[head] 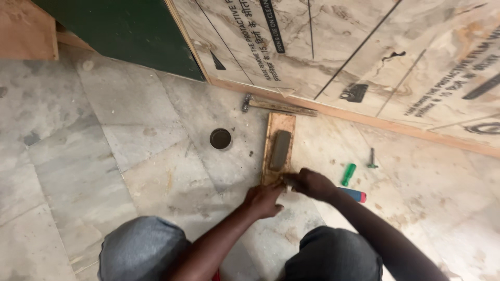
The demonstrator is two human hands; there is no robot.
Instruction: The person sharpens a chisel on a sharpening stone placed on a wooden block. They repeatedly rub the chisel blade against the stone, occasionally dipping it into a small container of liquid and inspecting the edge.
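Observation:
A narrow wooden board (276, 127) lies on the stone floor with a dark grey sharpening stone (280, 150) resting on it. My left hand (264, 200) presses on the near end of the board, fingers curled. My right hand (311, 184) sits just beside it at the board's near right corner, closed around something small that I cannot make out. Both knees in grey trousers show at the bottom of the view.
A hammer (276, 105) lies beyond the board along a large laminate sheet (364, 57) covered in protective film. A green-handled tool (348, 174), a small metal bit (372, 158) and a blue-and-red object (355, 195) lie to the right. A round floor drain (221, 139) is left.

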